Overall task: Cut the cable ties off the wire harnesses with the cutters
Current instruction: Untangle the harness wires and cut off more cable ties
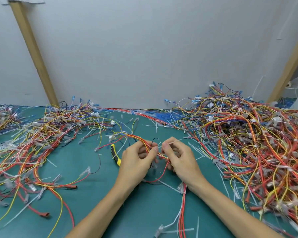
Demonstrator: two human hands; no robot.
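At the middle of the green mat (86, 194), both hands are raised just above the surface and close together, thumbs nearly touching. The left hand (136, 158) has its fingers and thumb curled round a harness (138, 138) of red and yellow wires, gripping it where the bundle comes in from the far left. The right hand (181, 157) pinches a thin white tie (174, 142) between thumb and forefinger; the tie sticks out up and to the right from the fingertips. Its lower fingers are curled by the same wires, though whether the tie is still looped round the bundle is hard to make out. Below the hands the harness sags in a red loop, and more of its wires run down towards the near edge between the forearms.

The cutters (114, 154) lie on the mat just behind the left hand, held by neither hand; only a yellow-and-black handle shows, the head hidden by that hand.

A left pile (41, 134) and a taller right pile (248, 143) of tangled harnesses flank the hands. Loose white scraps (196, 150) lie scattered on the mat between them. A grey wall (144, 57) stands behind, with a cardboard strip (34, 54) leaning against it on the left.
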